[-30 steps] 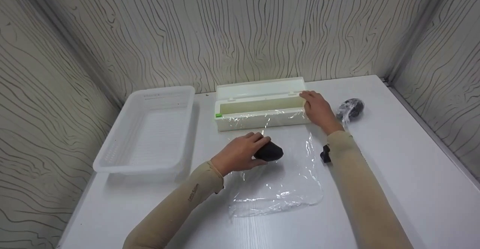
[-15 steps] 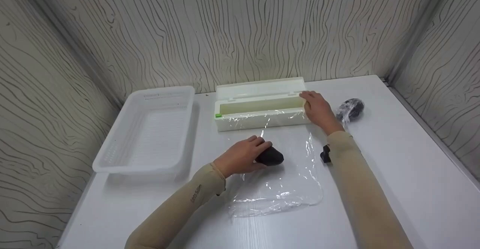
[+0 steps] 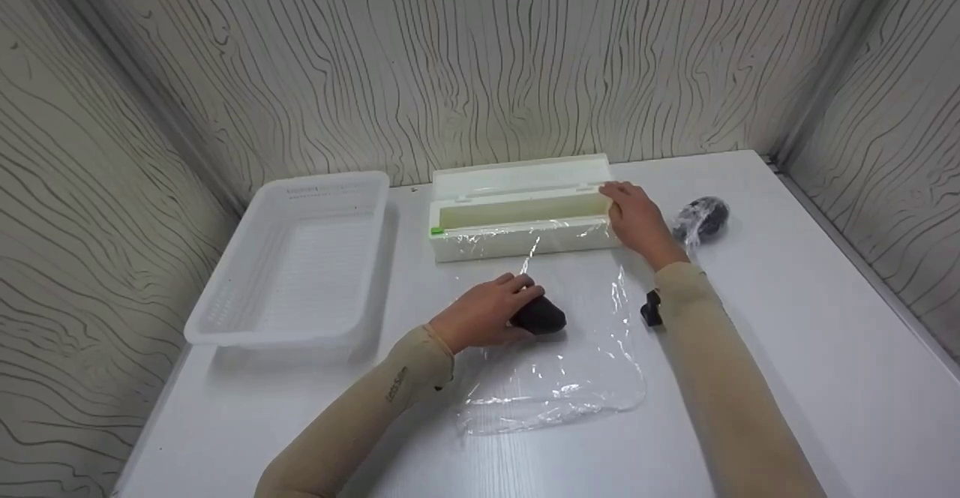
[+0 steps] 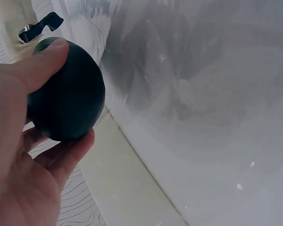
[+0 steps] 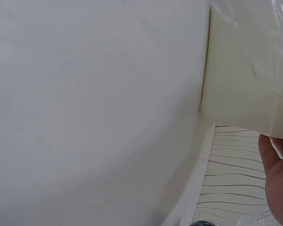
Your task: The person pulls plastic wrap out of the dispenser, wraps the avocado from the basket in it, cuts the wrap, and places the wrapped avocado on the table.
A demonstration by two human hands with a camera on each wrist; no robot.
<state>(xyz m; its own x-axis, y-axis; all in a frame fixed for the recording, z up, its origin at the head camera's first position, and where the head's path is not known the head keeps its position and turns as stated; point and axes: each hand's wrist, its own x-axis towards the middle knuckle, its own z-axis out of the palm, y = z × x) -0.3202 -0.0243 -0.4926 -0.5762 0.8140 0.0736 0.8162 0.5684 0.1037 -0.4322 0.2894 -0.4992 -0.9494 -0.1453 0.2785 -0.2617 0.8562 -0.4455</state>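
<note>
My left hand (image 3: pixel 487 312) grips a dark oval object (image 3: pixel 541 316) just over the sheet of cling film (image 3: pixel 570 378). In the left wrist view, the thumb lies along one side of the dark oval object (image 4: pixel 73 94) and fingers support the other. The film runs from the front edge of the white cling film dispenser (image 3: pixel 525 245), whose lid is raised. My right hand (image 3: pixel 637 220) holds the dispenser's right end. In the right wrist view its fingers touch the end of the dispenser (image 5: pixel 245 70). What lies under the left palm is hidden.
On the left stands a white plastic basket (image 3: pixel 379 258). A film-wrapped dark oval object (image 3: pixel 705 217) lies beyond the right wrist. A small black piece (image 3: pixel 651 309) shows beside the right sleeve. Patterned walls (image 3: pixel 480 55) border the white table (image 3: pixel 810 318).
My left hand has lowered the dark oval object slightly toward the film, moving a little nearer to me. The right hand and the dispenser have stayed in place.
</note>
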